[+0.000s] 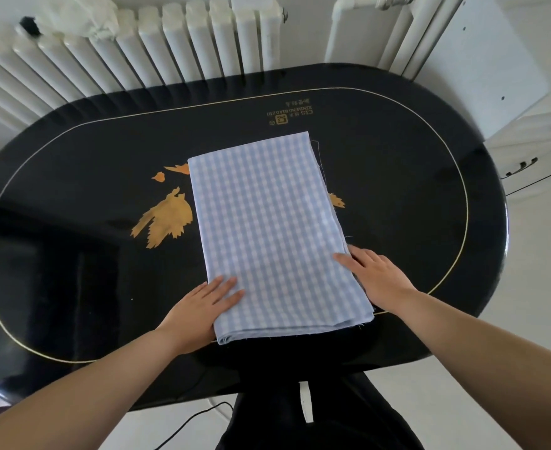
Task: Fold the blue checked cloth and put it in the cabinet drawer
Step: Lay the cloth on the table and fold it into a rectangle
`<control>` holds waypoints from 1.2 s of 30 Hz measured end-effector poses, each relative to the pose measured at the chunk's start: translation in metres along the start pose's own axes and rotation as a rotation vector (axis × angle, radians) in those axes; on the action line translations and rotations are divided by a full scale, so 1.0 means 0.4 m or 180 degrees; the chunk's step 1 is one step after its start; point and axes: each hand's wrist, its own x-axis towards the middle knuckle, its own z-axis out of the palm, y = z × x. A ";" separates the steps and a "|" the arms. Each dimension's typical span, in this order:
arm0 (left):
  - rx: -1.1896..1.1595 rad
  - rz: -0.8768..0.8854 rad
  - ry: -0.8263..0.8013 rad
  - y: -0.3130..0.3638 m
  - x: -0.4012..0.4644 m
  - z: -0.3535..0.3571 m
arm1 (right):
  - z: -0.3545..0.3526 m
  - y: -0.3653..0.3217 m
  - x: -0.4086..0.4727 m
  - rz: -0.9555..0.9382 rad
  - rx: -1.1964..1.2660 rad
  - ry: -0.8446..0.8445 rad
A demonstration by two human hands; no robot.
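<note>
The blue checked cloth (267, 228) lies folded into a long rectangle of several layers on the black oval table (72, 254), running away from me. My left hand (202, 306) rests flat on the cloth's near left edge, fingers together on the fabric. My right hand (375, 274) lies flat on the near right edge, fingers spread slightly. Neither hand grips the fabric. The white cabinet (537, 147) with dark drawer handles stands at the far right; its drawers appear shut.
A white radiator (137, 50) runs behind the table with a crumpled pale bag (82, 14) on top. White pipes (358, 21) rise at the back right. A black cable (186, 423) trails on the floor by my legs.
</note>
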 end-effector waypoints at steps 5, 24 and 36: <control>-0.0391 0.0063 -0.0195 -0.017 -0.004 -0.017 | 0.020 0.033 0.002 -0.0426 -0.0803 0.0374; -0.2874 -0.2755 0.0786 -0.052 0.115 -0.120 | -0.031 -0.062 0.123 0.1356 0.2509 0.0330; -0.3556 -0.3367 0.0088 -0.102 0.181 -0.114 | -0.046 -0.068 0.186 0.2258 0.2176 -0.0084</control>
